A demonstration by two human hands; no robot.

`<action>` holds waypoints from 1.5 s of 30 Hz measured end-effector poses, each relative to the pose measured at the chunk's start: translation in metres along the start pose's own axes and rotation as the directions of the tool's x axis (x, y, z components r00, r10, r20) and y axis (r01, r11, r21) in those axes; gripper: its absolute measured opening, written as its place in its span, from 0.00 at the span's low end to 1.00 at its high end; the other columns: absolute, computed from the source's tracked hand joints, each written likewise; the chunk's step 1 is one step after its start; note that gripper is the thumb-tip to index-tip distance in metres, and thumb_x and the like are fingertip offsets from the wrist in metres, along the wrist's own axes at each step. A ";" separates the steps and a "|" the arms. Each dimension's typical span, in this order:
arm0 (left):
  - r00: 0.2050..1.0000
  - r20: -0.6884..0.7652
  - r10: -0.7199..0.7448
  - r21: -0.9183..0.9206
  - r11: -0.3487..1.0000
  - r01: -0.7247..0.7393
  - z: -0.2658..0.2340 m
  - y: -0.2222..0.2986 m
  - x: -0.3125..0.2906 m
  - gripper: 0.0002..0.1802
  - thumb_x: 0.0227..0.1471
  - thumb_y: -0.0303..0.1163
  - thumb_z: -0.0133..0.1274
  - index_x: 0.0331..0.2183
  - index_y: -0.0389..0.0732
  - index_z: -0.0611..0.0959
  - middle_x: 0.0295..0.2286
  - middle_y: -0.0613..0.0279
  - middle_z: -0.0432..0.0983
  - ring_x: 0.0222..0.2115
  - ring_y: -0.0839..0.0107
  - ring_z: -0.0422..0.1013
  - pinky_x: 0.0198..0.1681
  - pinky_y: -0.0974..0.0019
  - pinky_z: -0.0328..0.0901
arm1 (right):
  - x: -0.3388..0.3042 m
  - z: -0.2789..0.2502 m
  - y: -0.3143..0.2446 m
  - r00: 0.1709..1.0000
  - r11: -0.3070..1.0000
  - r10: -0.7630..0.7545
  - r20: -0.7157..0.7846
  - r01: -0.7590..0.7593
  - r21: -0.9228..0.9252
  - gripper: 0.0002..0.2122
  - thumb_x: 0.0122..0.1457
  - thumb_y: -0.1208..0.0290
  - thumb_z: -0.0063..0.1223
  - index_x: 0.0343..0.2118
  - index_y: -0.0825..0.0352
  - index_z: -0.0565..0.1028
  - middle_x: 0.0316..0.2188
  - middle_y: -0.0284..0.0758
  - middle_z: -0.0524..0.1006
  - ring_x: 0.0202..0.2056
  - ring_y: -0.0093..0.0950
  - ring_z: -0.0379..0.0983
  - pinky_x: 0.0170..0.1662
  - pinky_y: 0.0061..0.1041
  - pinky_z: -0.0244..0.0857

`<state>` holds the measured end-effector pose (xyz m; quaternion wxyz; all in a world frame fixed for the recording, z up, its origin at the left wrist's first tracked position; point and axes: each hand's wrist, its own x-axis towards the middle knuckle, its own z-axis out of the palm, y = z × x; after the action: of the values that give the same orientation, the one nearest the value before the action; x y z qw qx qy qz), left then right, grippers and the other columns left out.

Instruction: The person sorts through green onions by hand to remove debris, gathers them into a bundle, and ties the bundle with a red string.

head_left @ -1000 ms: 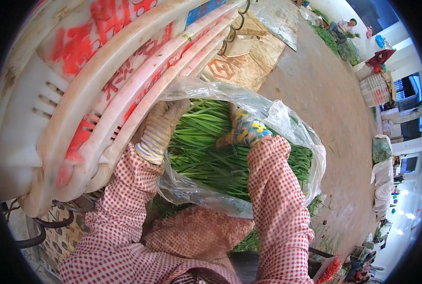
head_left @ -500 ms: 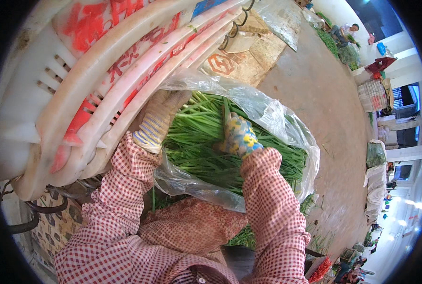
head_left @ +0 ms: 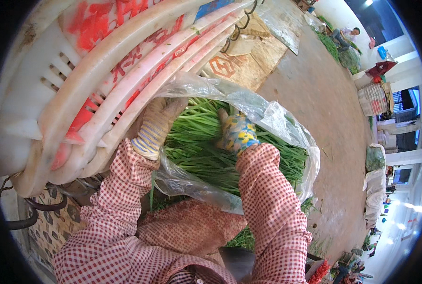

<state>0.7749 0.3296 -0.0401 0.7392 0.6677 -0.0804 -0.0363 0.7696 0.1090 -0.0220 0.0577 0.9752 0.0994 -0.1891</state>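
Long, thin green leaves, which look like chives, lie bundled in a clear plastic bag in front of me. My left hand, in a striped cloth glove, rests against their pale stem ends at the bag's left side, fingers stretched out. In the middle of the bundle my right hand is closed over some leaves. Its glove is patterned in blue, yellow and white, and the fingertips are partly hidden in the greens.
White plastic crates with red markings stand tightly stacked along my left. A reddish mesh sack lies by my lap. Flattened cardboard covers the floor ahead. At the far right a person sits beside piled greens.
My right hand has shifted slightly left within the leaves, and its thumb now shows more. My left hand has stayed almost in place at the stem ends.
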 end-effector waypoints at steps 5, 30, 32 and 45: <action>1.000 0.012 0.005 -0.188 0.982 -0.002 -0.002 0.001 -0.009 0.27 0.57 0.33 0.53 0.55 0.32 0.69 0.52 0.55 0.70 0.54 0.67 0.64 0.59 0.66 0.55 | 0.011 0.019 0.008 1.000 0.982 -0.018 0.005 0.017 0.187 0.42 0.38 0.59 0.70 0.58 0.65 0.61 0.49 0.51 0.71 0.48 0.51 0.71 0.52 0.40 0.66; 0.893 -0.167 0.418 0.788 0.601 -0.134 0.030 -0.083 -0.039 0.46 0.40 0.20 0.61 0.60 0.36 0.59 0.50 0.46 0.67 0.50 0.54 0.66 0.59 0.56 0.58 | 0.002 0.045 0.039 0.942 0.901 0.036 -0.335 0.114 0.418 0.37 0.37 0.68 0.69 0.53 0.69 0.65 0.46 0.49 0.75 0.48 0.44 0.73 0.51 0.35 0.67; 0.920 -0.256 0.295 0.671 0.740 -0.051 0.017 -0.111 -0.033 0.45 0.36 0.20 0.65 0.58 0.38 0.65 0.52 0.46 0.67 0.54 0.49 0.64 0.59 0.57 0.58 | -0.002 0.064 0.028 0.892 0.943 -0.048 -0.449 0.189 0.274 0.39 0.35 0.68 0.69 0.55 0.67 0.64 0.48 0.48 0.72 0.49 0.46 0.71 0.53 0.38 0.65; 0.988 -0.060 0.141 0.654 0.753 -0.068 0.001 -0.092 -0.033 0.29 0.37 0.18 0.61 0.46 0.42 0.79 0.48 0.54 0.72 0.52 0.57 0.67 0.59 0.60 0.60 | -0.035 -0.037 -0.022 0.940 0.986 -0.136 -0.314 0.161 0.054 0.51 0.33 0.55 0.74 0.63 0.62 0.56 0.62 0.47 0.59 0.63 0.48 0.53 0.66 0.46 0.44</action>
<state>0.7475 0.3239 -0.1336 0.4658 0.8779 -0.0860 0.0708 0.7463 0.1303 0.0240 -0.0117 0.9840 0.1728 -0.0416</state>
